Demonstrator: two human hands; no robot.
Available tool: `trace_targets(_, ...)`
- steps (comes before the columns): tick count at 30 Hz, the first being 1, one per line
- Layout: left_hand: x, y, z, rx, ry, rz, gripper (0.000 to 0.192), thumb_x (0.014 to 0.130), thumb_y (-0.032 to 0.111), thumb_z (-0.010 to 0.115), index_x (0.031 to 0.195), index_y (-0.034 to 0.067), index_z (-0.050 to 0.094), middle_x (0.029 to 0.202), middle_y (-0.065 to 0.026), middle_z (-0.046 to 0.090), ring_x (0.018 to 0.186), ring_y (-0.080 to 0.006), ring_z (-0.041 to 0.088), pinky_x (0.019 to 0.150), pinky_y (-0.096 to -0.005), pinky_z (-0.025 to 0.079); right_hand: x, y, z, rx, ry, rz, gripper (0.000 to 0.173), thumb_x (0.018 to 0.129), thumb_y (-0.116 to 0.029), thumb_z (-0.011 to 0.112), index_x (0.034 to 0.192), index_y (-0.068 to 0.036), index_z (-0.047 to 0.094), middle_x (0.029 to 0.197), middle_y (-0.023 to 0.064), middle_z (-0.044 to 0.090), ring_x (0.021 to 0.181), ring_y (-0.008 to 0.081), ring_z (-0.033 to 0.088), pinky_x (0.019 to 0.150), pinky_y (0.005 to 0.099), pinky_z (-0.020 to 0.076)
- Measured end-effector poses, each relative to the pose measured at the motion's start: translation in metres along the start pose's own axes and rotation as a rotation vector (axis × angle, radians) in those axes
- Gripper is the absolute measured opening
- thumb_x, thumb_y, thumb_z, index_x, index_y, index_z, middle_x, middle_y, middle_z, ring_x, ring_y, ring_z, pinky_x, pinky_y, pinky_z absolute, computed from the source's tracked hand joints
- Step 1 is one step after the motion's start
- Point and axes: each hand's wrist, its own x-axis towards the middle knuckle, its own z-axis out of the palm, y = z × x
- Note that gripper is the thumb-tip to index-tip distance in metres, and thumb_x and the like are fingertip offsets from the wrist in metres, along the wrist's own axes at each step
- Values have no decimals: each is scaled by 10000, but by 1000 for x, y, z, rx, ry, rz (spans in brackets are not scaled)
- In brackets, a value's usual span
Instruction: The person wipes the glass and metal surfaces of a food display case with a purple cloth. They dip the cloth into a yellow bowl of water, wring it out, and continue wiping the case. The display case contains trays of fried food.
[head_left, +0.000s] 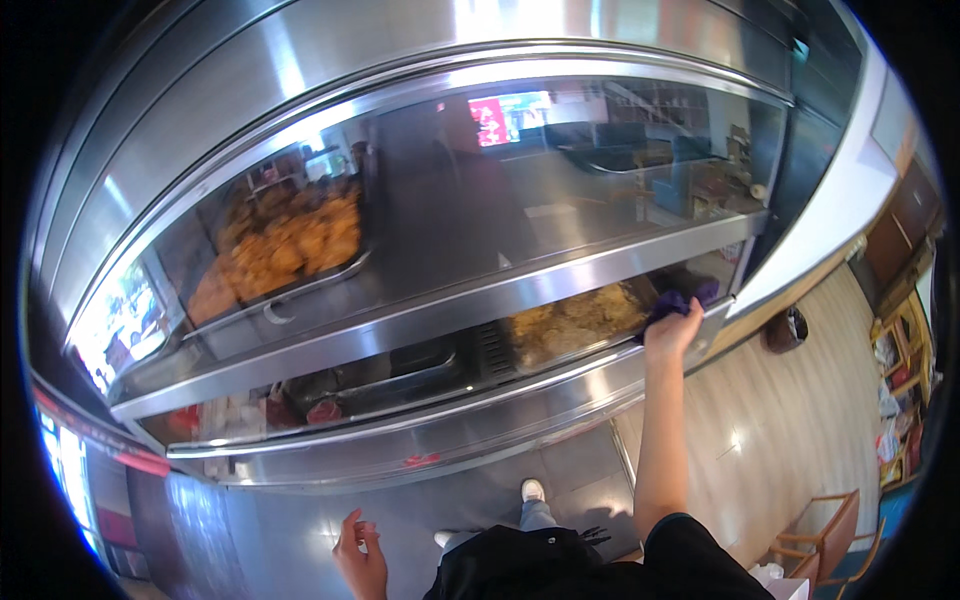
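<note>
My right hand grips a dark purple cloth at the right end of a glass-fronted stainless steel display case, by the lower opening. My left hand is low at the left, held away from the case, with fingers partly curled and nothing in it. Left of the cloth, a metal tray of pale yellow fried food shows through the lower opening. Orange-brown fried pieces are heaped in a tray behind the upper glass. A dark metal tray sits at the lower left inside.
My feet stand on grey floor tiles, with a white shoe near the case's base. A dark bin stands on the wood-look floor at the right. Wooden chairs are at the lower right, and shelves with packages line the far right.
</note>
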Motion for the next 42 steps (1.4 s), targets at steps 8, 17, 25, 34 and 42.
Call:
trace_targets(8,-17,-117,-87,19,63,-267,341,935,227,500,1229,62,551,901,-156,677,768,-239,661,687,-352,508,-306,201,30,-94,-2,252,715,969,-374,406,1483,-62,19,1456,118,225,1335,205,222,1117,321,125)
trace_targets(17,-8,-203,-205,230,143,-332,310,953,222,485,1214,73,559,859,-116,675,720,-206,659,632,-323,505,-588,333,79,-560,-454,246,775,962,-183,412,1446,-20,-171,1532,126,-194,1424,233,-84,1136,344,-6)
trace_targets(25,45,-244,-222,96,118,-152,226,878,52,516,1084,-4,588,722,-109,657,622,-191,657,567,-294,496,-330,268,46,-418,-113,-224,651,1001,-342,340,1496,-111,-15,1554,141,25,1421,234,94,1148,348,54)
trace_targets(34,67,-270,-235,136,88,-189,208,865,57,540,1058,-2,590,717,-115,655,635,-206,664,591,-298,511,-304,238,63,-555,-298,-474,749,952,-321,440,1481,-24,1,1523,146,118,1373,250,178,1137,360,110)
trace_targets(42,88,-304,-262,138,156,-283,218,846,117,602,1049,37,612,751,-99,661,669,-230,659,608,-329,492,-551,373,68,-1410,-897,-821,842,897,-488,422,1319,208,205,1421,411,74,1331,562,11,1081,591,-15)
